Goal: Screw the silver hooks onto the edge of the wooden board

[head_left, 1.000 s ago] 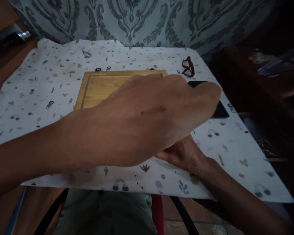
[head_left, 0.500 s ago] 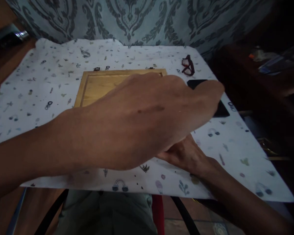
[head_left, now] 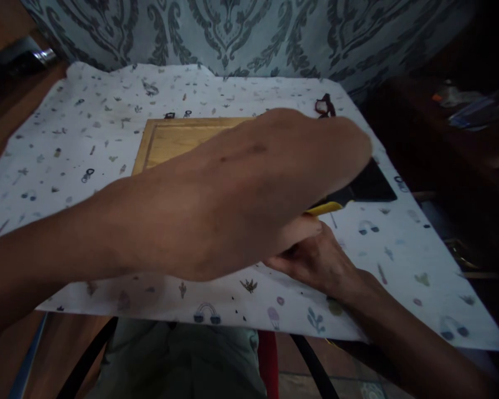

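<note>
My left hand [head_left: 237, 194] is large and close to the camera, back of the hand up, its fingers folded down out of sight. Beneath its right side is my right hand [head_left: 316, 257], closed, with its fingers mostly hidden. A yellow strip [head_left: 326, 208] sticks out between the two hands; which hand grips it I cannot tell. Behind my left hand lies a wooden board [head_left: 178, 138] with a raised frame, partly covered.
The table has a white patterned cloth [head_left: 108, 105]. A black flat object [head_left: 374, 183] lies to the right, with dark red glasses [head_left: 325, 105] behind it. Patterned fabric [head_left: 228, 33] hangs at the back. Dark furniture stands at the right.
My left hand has shifted slightly up and turned, and the yellow strip now shows beneath it. It now covers part of the glasses. My right hand has barely moved.
</note>
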Motion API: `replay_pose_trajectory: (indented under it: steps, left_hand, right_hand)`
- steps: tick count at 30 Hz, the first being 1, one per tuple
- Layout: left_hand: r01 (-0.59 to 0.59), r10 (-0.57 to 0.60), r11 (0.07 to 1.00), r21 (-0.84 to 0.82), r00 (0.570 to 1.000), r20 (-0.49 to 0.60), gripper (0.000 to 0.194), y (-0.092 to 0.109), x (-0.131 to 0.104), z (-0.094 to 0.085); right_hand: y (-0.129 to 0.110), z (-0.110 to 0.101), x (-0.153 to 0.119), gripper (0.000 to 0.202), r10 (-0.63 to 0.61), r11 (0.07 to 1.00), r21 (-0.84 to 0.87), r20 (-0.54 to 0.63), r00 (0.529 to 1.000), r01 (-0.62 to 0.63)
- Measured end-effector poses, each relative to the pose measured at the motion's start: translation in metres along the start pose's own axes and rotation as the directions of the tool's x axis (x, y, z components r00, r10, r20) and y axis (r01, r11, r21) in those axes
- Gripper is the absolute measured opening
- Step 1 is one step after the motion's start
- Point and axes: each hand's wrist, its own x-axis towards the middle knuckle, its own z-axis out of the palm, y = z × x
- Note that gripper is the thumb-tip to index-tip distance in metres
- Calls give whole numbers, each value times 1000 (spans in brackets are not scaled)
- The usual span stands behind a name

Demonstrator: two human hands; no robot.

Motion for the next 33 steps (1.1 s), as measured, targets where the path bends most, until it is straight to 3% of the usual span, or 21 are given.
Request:
replay_pose_trajectory:
  steps: [6,10,13,17,21,26,31,33]
  left_hand:
    - [16,-19,998,-55,998,-58,16,-5,3,5]
    - [62,-52,989,-135,996,72,27,-3,5,3]
    - [44,-18,979,-201,991,131,10,-2,3,0]
    - [80,-21,958,-275,977,211,24,-1,0,2]
    - [-20,42,977,-211,994,99,25,-2,2,10]
    - [25,-22,991,-131,999,28,13,-3,6,12]
    - [98,-73,971,-220,991,115,34,-3,3,8]
    - [75,-66,976,-207,997,50,39,-4,0,10]
  right_hand:
    - [3,2,-3,28,-19,999,-31,-16,1000,19]
    - [2,1,-1,29,-47,999,-13,-32,998,47]
    - [-1,-2,1,27,-23,1000,12,-10,1000,24]
    - [-1,-4,1,26,-17,998,53,19,1000,16]
    - [1,0,-3,28,3,1000,-13,-27,1000,-3]
    - [2,3,-3,24,-38,999,-21,-34,999,37]
    - [1,0,-1,26,-31,1000,-4,-28,999,31]
    - [1,0,-1,26,-16,1000,10,-1,1000,16]
